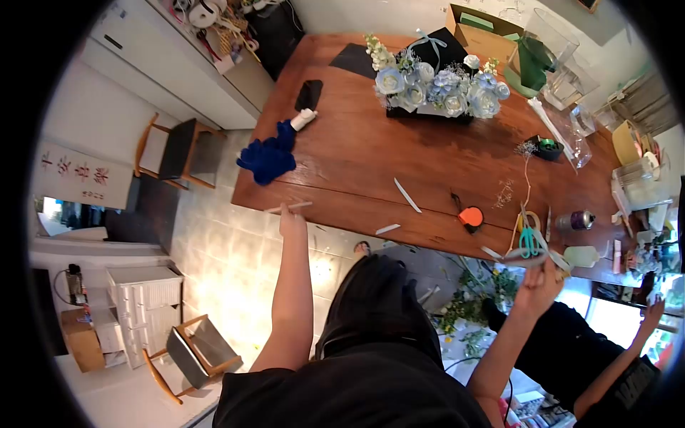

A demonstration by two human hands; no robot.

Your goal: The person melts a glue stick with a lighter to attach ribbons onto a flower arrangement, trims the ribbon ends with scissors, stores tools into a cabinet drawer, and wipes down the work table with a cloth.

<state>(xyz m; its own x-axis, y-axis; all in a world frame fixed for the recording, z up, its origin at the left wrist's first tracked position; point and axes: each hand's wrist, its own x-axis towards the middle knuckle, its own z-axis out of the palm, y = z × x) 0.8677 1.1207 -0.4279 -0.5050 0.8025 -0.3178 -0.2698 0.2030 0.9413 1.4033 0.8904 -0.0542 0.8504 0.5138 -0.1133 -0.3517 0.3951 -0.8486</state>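
My left hand (291, 224) is at the table's near-left edge, its fingers closed on a thin pale strip (300, 205). My right hand (542, 285) is closed around a looped whitish ribbon (556, 258) at the near-right edge. Just beyond it lie teal-handled scissors (528, 242), partly overlapped by the ribbon. Two cut white strips (407, 195) rest nearer the middle, with an orange tape measure (470, 217) to their right. Blue and white flowers (442, 89) fill a black box (428, 114) at the far side.
A blue fuzzy item (267, 158) and a black phone (309, 94) lie on the wooden table (342, 157). A spray can (575, 220) and a tape dispenser (546, 148) are at the right. Greenery (464, 307) covers some floor. Another person (571, 349) stands at my right.
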